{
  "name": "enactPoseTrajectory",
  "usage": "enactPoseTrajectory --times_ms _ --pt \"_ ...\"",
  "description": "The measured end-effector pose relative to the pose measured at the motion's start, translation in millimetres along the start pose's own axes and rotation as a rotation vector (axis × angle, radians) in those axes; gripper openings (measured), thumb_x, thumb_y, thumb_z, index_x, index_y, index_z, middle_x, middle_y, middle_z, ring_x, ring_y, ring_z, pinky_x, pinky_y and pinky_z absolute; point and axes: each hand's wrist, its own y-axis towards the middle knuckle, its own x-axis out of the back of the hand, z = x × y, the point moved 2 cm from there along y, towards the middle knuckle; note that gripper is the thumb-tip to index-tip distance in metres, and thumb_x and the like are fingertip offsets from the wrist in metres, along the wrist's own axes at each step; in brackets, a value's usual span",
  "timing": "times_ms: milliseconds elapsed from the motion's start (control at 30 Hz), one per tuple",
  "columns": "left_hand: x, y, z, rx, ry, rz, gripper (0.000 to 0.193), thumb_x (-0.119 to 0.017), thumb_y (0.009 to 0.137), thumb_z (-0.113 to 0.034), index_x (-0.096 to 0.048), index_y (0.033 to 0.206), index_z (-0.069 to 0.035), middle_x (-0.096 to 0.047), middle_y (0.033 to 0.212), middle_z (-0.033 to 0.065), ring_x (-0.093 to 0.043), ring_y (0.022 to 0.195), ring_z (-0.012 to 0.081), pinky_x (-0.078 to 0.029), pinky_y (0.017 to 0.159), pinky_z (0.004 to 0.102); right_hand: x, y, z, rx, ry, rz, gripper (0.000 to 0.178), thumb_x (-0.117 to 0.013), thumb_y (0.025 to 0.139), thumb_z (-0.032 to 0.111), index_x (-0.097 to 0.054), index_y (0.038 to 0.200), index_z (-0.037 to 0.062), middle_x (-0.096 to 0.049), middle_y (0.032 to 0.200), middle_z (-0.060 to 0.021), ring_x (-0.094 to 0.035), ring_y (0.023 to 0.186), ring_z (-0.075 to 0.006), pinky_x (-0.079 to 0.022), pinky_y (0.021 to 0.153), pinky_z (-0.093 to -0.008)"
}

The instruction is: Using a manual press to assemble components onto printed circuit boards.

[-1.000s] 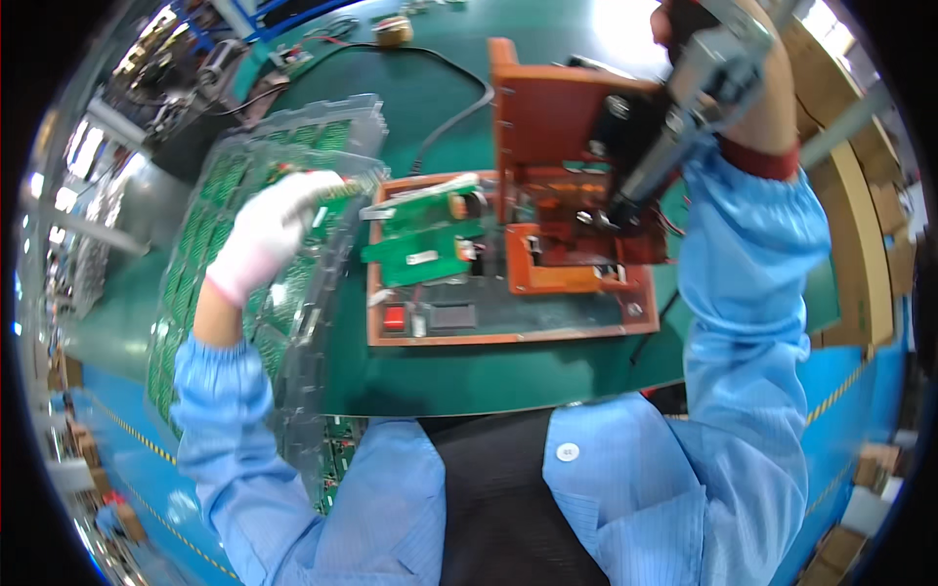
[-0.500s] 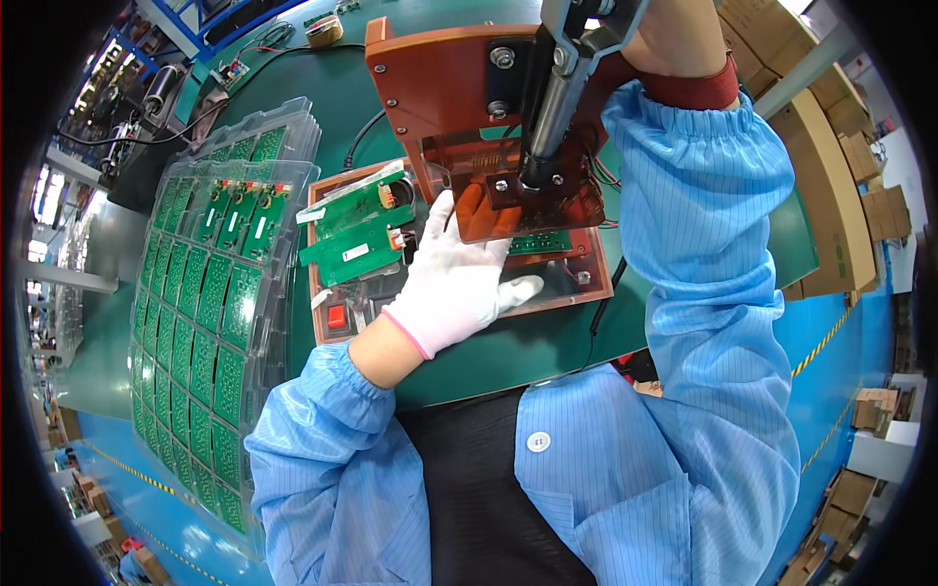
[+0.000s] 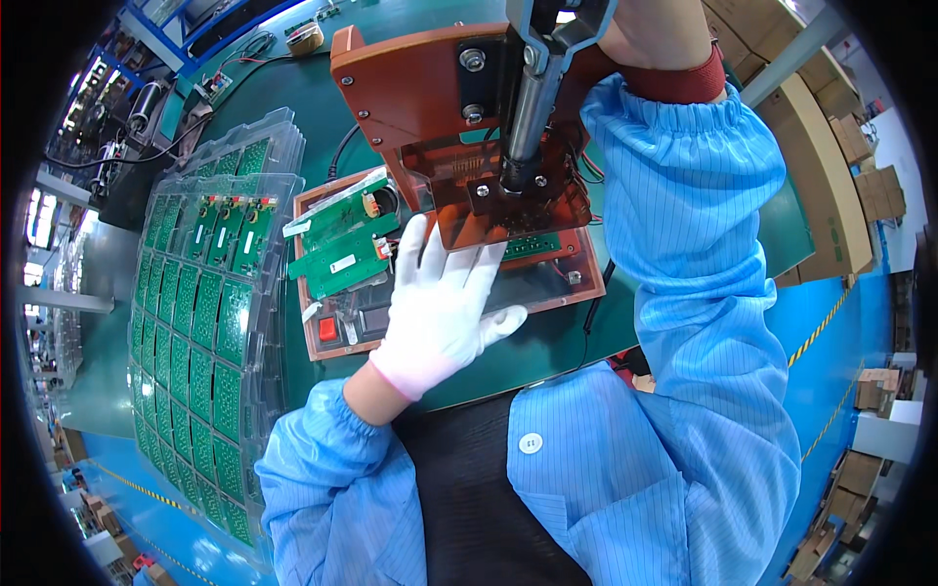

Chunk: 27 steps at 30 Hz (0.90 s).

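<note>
My left hand (image 3: 435, 317), in a white glove, is open with its fingers spread. It hovers over the front of an orange toggle press fixture (image 3: 410, 93), and some fingertips reach the near edge of its tinted clear plate (image 3: 508, 220). Partly under that plate lies a green circuit board (image 3: 537, 245). Left of my fingers, two green boards (image 3: 342, 262) are mounted on the fixture base, with a red button (image 3: 327, 328) nearer to me. My right forearm (image 3: 674, 186) extends up beside the metal lever (image 3: 528, 117); the hand itself is beyond the upper edge.
Stacked clear trays (image 3: 210, 313) of green circuit boards stand on the left of the green table. A cardboard box (image 3: 821, 176) is at the right edge. Black cables (image 3: 344, 156) run behind and beside the fixture. A tape roll (image 3: 305, 39) sits at the back.
My left hand has drawn back toward me, and its fingers have come mostly out from beneath the tinted plate. My right arm stays raised. The whole view has shifted slightly.
</note>
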Motion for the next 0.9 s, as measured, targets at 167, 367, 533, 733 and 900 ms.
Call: enactPoseTrajectory --times_ms 167,367,533,733,900 --pt "6 -6 3 -0.002 0.037 0.127 0.065 -0.056 0.081 -0.052 -0.053 0.123 -0.002 -0.056 0.118 0.0166 -0.049 0.112 0.0343 -0.020 0.110 0.0511 0 1 0 0.074 0.030 -0.047 0.035 -0.061 0.072 0.003 -0.051 0.106 0.0021 -0.062 0.086 -0.0111 -0.060 0.078 -0.0302 -0.047 0.066 -0.0326" --pt "5 -17 9 -0.022 0.024 0.041 0.063 -0.060 0.079 -0.048 -0.054 0.122 -0.003 -0.054 0.121 0.0167 -0.044 0.120 0.0362 -0.023 0.108 0.0525 -5 7 9 -0.778 1.149 -0.278 0.025 -0.061 0.088 0.017 -0.057 0.109 0.0025 -0.065 0.092 -0.0108 -0.062 0.076 -0.0158 -0.049 0.062 -0.0258" --pt "27 -42 24 0.035 -0.003 -0.047 0.057 -0.072 0.070 -0.031 -0.054 0.117 -0.003 -0.050 0.122 0.0157 -0.044 0.118 0.0369 -0.030 0.102 0.0534 16 15 50 -0.518 0.918 -0.435 0.038 -0.057 0.093 0.031 -0.055 0.114 0.0004 -0.065 0.094 -0.0141 -0.060 0.063 -0.0128 -0.050 0.059 -0.0232" --pt "42 -88 53 0.149 0.123 -0.250 0.044 -0.067 0.075 -0.011 -0.056 0.117 -0.001 -0.053 0.122 0.0172 -0.047 0.117 0.0370 -0.032 0.104 0.0509 45 -44 110 -0.262 0.072 0.249 0.046 -0.077 0.076 0.014 -0.053 0.114 0.0020 -0.059 0.112 -0.0205 -0.063 0.089 -0.0241 -0.055 0.066 -0.0289" --pt "26 -127 76 0.263 0.100 -0.357 0.039 -0.062 0.081 -0.012 -0.055 0.117 0.001 -0.053 0.122 0.0181 -0.048 0.117 0.0361 -0.035 0.102 0.0482 10 -75 105 -0.188 0.491 -0.024 0.056 -0.078 0.075 0.013 -0.046 0.120 0.0089 -0.057 0.117 -0.0248 -0.061 0.100 -0.0325 -0.057 0.069 -0.0345"
